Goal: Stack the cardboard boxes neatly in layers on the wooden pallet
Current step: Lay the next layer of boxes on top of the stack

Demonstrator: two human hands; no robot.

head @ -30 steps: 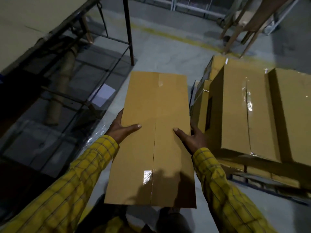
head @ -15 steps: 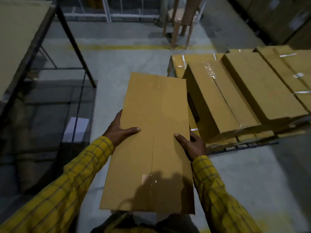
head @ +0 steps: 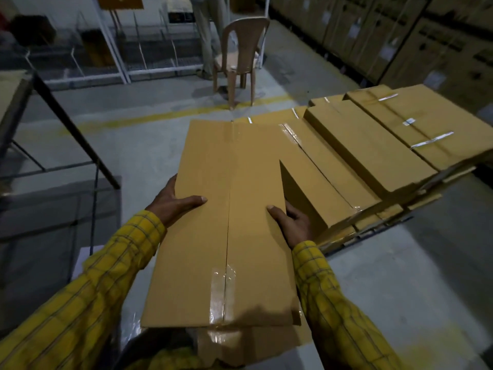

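Observation:
I hold a long taped cardboard box (head: 226, 222) flat in front of me. My left hand (head: 174, 202) grips its left edge with the thumb on top. On the right edge sits my right hand (head: 290, 222), thumb also on top. To the right, several taped boxes (head: 373, 153) lie side by side on the wooden pallet (head: 378, 228), whose slats show under them. The far end of the held box overlaps the nearest stacked box in view; I cannot tell if they touch.
A metal-framed table (head: 61, 124) stands at the left. A plastic chair (head: 240, 57) and a person's legs (head: 208, 36) are behind the yellow floor line (head: 160, 117). Large cartons (head: 400, 36) line the right wall. Wire racks (head: 106, 54) stand at the back.
My view has swung right and up, so the pallet stack now lies closer beside the held box, and the chair and wall cartons have come into sight. Both hands keep the same grip.

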